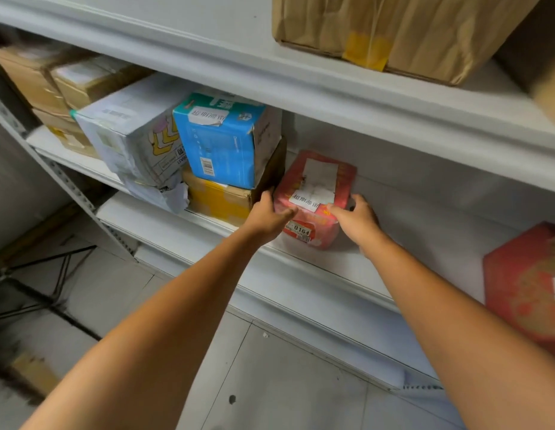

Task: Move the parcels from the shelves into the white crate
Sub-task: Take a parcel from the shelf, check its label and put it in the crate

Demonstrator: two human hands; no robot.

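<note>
- On the middle white metal shelf (347,268): soft red plastic-wrapped parcel with white labels (313,193), just right of the blue carton (222,141).
- Left hand (270,217) and right hand (357,220) grip its sides, thumbs on top.
- Step: pickup. Next: lift clear; white crate not in view.

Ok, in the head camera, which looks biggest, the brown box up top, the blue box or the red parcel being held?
Brown box: largest, though cut off by the frame and likely nearer the camera.
Blue box: next.
Red parcel: smallest, but close to the blue one.
</note>
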